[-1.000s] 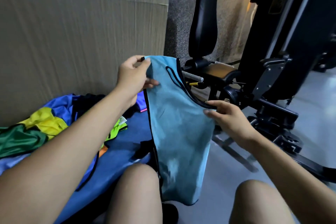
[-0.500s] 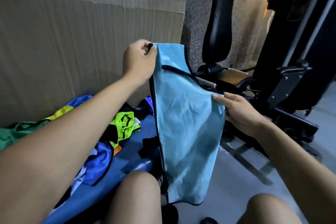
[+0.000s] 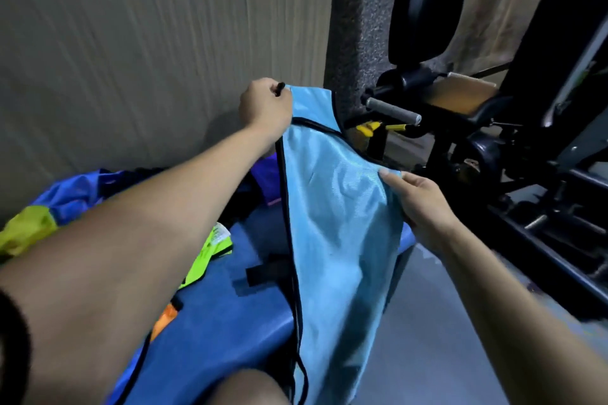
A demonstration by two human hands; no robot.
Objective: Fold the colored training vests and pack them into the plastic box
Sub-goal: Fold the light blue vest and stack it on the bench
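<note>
A light blue vest (image 3: 332,223) with black trim hangs upright in front of me. My left hand (image 3: 265,107) pinches its top shoulder strap high up. My right hand (image 3: 418,204) grips its right edge lower down, thumb on the front. The vest's lower end drops past my knee at the bottom of the frame. To the left lies a heap of other vests: blue (image 3: 75,194), yellow (image 3: 26,233), neon green (image 3: 210,250) and a bit of orange (image 3: 164,319). No plastic box is in view.
The heap lies on a dark blue padded surface (image 3: 230,312). A panelled wall (image 3: 158,43) stands close behind it. A black gym machine with seat and handle (image 3: 467,102) fills the right side, above grey floor (image 3: 427,339).
My left hand has moved the strap further from me and my right hand has stayed on the right edge. The view has tilted down and to the left.
</note>
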